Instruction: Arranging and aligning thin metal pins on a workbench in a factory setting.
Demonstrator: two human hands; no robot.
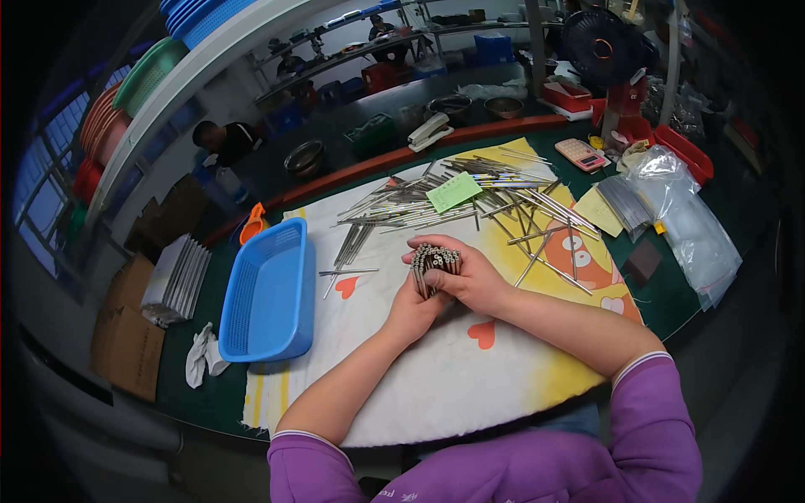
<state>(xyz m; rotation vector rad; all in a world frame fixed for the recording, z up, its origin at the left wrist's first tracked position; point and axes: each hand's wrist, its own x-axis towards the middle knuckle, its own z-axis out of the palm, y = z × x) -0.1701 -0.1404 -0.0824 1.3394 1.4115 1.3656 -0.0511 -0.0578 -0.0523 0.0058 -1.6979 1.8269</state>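
Note:
Both my hands are wrapped round one bundle of thin metal tubes [436, 258], whose round ends face up toward me. My left hand [412, 308] grips the bundle from below and the left. Across its right side and top lies my right hand [476, 281], thumb pressed against the tube ends. Beyond my hands, many loose metal tubes [394, 214] lie in a heap on the white and yellow cloth [402, 386]. A green paper note [454, 193] rests on that heap. A few single tubes lie apart to the left of the bundle.
An empty-looking blue plastic basket [268, 293] stands left of the cloth, beside an orange tape dispenser [253, 224]. Along the right are a pink calculator [582, 156] and clear plastic bags [679, 218]. A stapler [429, 132] and metal bowls [304, 158] sit at the back. One person sits farther off.

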